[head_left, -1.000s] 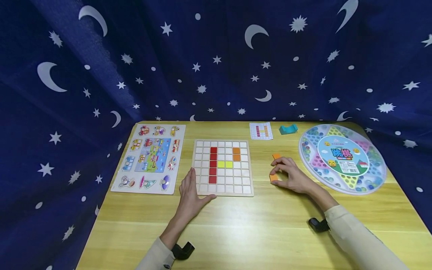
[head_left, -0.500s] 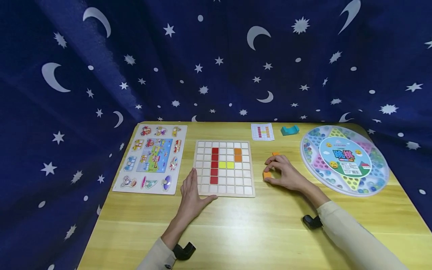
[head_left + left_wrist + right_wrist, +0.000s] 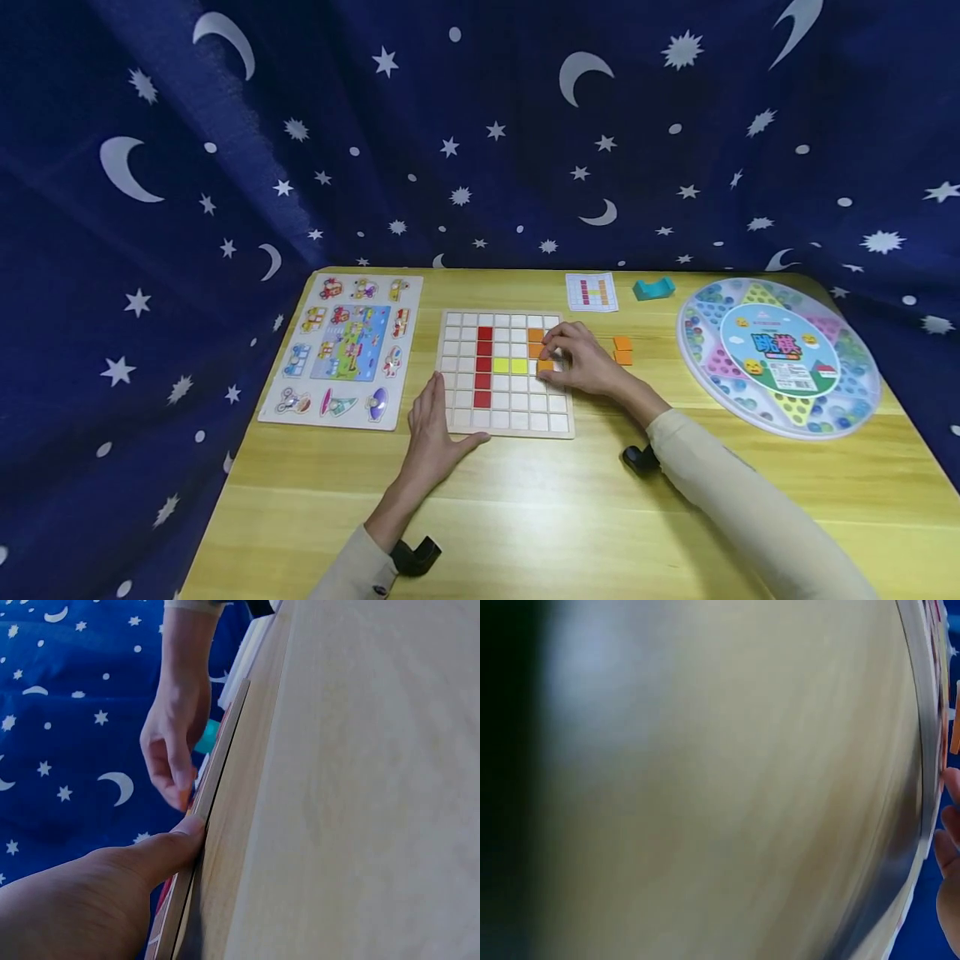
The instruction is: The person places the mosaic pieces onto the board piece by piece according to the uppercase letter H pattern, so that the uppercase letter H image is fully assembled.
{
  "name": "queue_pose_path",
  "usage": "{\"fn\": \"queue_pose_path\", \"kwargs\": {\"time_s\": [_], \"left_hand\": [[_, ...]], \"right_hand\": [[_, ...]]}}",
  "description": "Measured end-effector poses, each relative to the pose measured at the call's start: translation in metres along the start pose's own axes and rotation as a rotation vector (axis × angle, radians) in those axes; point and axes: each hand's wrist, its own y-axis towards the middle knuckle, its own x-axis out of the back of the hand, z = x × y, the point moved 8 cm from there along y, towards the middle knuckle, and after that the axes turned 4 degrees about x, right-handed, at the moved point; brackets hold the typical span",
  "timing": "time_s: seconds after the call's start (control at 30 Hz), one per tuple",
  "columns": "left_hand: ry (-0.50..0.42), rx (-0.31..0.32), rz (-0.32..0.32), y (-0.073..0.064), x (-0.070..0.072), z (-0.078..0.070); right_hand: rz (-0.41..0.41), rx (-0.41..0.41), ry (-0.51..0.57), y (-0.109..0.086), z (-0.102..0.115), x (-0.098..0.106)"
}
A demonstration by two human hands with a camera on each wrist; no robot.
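My right hand [image 3: 588, 367] pinches an orange square tile [image 3: 546, 367] between thumb and fingers, over the right part of the wooden grid board [image 3: 517, 423]. Beneath the fingertips, two orange tiles [image 3: 535, 335] lie in the board's cells, partly covered. A column of red tiles [image 3: 482, 381] and a pair of yellow tiles [image 3: 511, 365] also fill cells. At the lower left corner, my left hand [image 3: 431, 433] rests against the board with fingers straight and thumb spread. Its thumb [image 3: 169, 855] touches the board's front edge in the left wrist view.
Two loose orange tiles [image 3: 622, 351] lie right of the board. Behind are a printed pattern card [image 3: 592, 292] and a teal curved block [image 3: 654, 289]. A picture peg puzzle [image 3: 277, 375] lies left, a round marble game box [image 3: 780, 350] right. Starry cloth [image 3: 480, 167] hangs behind.
My right hand has slid an orange tile away from the loose ones and carried it left over the board. My left hand has stayed at the board's corner.
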Motion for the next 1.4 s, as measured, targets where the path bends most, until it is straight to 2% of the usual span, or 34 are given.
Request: {"fn": "queue_pose_path", "kwargs": {"time_s": [0.27,0.6,1.07,1.4], "left_hand": [[0.007,-0.001,0.002,0.002,-0.001,-0.004],[0.009,0.01,0.006,0.001,-0.001,-0.002],[-0.005,0.005,0.008,-0.001,-0.001,0.001],[-0.01,0.004,0.011,-0.001,-0.002,0.002]], "right_hand": [[-0.003,-0.015,-0.007,0.011,0.001,-0.003],[0.015,0.013,-0.04,0.01,0.005,-0.009],[0.019,-0.011,-0.039,0.009,0.0,-0.015],[0.007,0.033,-0.04,0.008,0.002,-0.015]]}}
